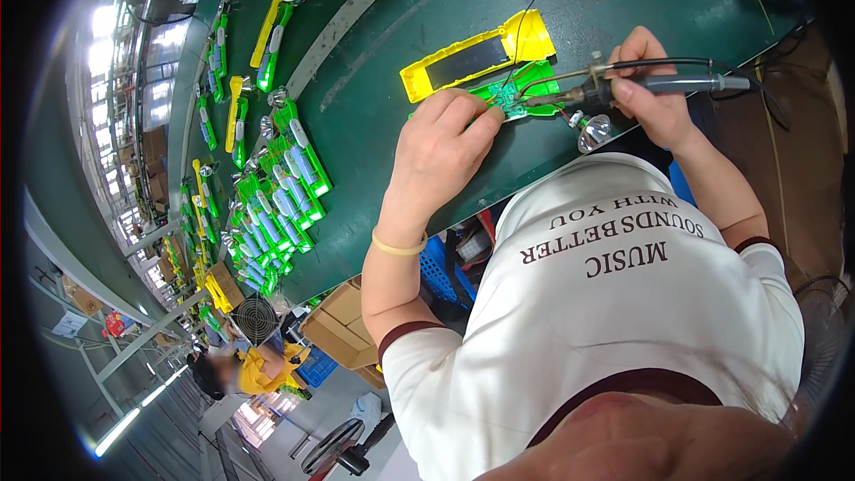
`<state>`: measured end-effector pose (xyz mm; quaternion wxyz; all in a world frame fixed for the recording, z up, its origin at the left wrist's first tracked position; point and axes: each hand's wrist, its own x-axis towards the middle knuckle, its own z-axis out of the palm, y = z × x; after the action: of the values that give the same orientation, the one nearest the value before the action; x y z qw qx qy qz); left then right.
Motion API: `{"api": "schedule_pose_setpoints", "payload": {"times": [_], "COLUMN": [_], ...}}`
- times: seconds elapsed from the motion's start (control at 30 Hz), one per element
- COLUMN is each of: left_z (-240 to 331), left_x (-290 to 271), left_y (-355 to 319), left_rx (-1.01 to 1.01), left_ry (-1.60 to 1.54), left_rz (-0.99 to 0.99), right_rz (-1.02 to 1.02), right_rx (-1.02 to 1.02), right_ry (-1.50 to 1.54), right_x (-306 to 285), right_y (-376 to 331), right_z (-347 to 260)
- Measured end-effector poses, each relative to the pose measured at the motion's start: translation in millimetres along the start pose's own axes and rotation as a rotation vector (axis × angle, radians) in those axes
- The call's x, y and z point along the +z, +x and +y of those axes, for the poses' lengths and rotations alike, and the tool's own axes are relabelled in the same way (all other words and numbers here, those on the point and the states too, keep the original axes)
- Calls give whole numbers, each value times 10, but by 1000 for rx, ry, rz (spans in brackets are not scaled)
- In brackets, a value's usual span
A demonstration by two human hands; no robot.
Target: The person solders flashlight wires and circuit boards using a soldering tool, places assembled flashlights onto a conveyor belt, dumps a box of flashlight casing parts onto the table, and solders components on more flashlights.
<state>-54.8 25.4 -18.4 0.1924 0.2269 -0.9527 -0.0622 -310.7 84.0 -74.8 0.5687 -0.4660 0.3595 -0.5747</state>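
Evidently the green housing (543,80) is light, stiff plastic; it lies on the desk (392,44) just on the wearer's side of the yellow shell (528,38), its long side running along it. Its smooth walls may slide a little under a push, so I judge the outer rim or the far left end the best place to take hold. The circuit board (506,96) inside looks fragile – fingers should stay off its face, and away from the hot end of the soldering iron (681,83).

The left hand (445,138), nearer the wearer than the yellow shell, has its grip closed on the housing's left part; whether it also pinches something thin is hidden. To the right of the shell, the right hand (650,102) has its grip closed pen-fashion around the iron's handle, with the tip reaching over the board.

Counting around the shell: one green housing, one board and one iron on its near side, plus one silver reflector (594,132) to its near right, by the desk edge. Well to its left lies a heap of green units (289,187) with blue cells – many, overlapping too much for a sure count. Far beyond them, lower left, one co-worker (263,370) shows in yellow.
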Motion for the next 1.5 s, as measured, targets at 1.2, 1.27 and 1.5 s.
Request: {"api": "schedule_pose_setpoints", "payload": {"times": [1.2, 1.27, 1.5], "left_z": [-111, -108, -167], "left_x": [247, 184, 25], "left_y": [12, 20, 95], "left_rx": [-429, -443, -422], "left_ry": [-227, -259, -219], "left_rz": [168, 130, -75], "right_rz": [53, 83, -32], "right_rx": [81, 49, -2], "right_ry": [65, 86, -44], "right_x": [166, 159, 17], "right_y": [451, 367, 255], "right_z": [-21, -70, -12]}}
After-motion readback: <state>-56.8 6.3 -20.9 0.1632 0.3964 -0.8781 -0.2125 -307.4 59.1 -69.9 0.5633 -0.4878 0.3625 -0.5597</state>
